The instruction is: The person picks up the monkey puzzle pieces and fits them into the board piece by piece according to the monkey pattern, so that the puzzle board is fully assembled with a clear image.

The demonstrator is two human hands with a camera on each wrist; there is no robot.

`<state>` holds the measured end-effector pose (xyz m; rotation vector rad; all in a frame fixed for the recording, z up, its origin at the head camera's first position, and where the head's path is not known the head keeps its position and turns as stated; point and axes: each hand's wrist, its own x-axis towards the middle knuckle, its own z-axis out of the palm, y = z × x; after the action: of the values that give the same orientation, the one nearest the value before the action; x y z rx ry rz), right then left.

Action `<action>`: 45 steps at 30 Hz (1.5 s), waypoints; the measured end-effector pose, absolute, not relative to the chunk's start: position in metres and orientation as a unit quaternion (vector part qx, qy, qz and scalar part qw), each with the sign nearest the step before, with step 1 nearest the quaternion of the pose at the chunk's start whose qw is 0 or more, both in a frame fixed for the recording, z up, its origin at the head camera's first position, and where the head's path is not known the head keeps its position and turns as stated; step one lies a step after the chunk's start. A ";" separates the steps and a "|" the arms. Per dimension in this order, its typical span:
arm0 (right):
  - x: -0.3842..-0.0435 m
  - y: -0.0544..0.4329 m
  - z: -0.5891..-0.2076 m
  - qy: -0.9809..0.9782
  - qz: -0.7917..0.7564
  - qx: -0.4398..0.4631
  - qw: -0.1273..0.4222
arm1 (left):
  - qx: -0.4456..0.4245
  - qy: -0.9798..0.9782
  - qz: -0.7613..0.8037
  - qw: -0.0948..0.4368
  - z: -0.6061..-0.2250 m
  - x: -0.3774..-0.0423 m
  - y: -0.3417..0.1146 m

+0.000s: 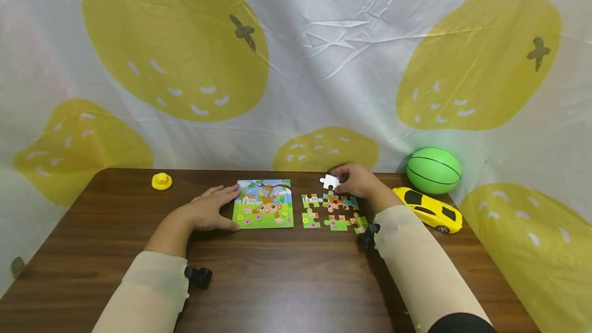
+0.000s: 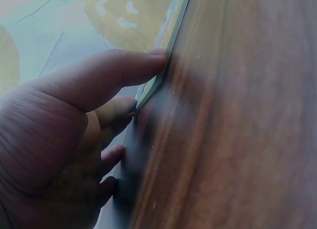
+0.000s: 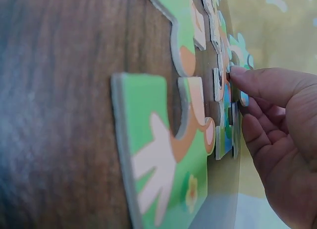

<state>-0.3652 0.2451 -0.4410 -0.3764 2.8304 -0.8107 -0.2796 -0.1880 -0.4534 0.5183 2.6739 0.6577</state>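
Note:
My left hand (image 1: 210, 209) lies at the left side of a square monkey puzzle board (image 1: 263, 209). Its thumb touches the lower left corner and its forefinger the upper left, with the fingers spread. In the left wrist view the thumb (image 2: 133, 68) rests on the board's edge. At the back right, my right hand (image 1: 358, 181) pinches a puzzle piece (image 1: 330, 182) that shines white with glare. In the right wrist view its thumb and fingers partly cover that piece (image 3: 242, 53). In front of this hand, several loose puzzle pieces (image 1: 336, 224) lie in rough rows.
A yellow toy car (image 1: 427, 209) stands to the right of the right forearm, with a green ball (image 1: 435, 170) behind it. A small yellow rubber duck (image 1: 162, 181) sits at the back left of the brown wooden table (image 1: 277, 281). A lemon-print curtain (image 1: 324, 91) hangs behind.

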 end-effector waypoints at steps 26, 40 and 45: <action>-0.354 0.197 -0.419 0.921 -0.336 -0.189 0.055 | 0.182 0.941 0.229 0.168 -0.454 -0.279 -0.188; -0.352 0.133 -0.421 0.883 -0.407 -0.217 0.088 | 0.184 0.941 0.229 0.168 -0.449 -0.279 -0.188; -0.350 0.113 -0.426 0.878 -0.411 -0.223 0.106 | 0.187 0.941 0.225 0.167 -0.449 -0.279 -0.187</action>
<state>-0.3504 0.1131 -0.4257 -0.6566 2.5867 -1.2098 -0.2793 -0.1871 -0.4490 0.5336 2.6789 0.6414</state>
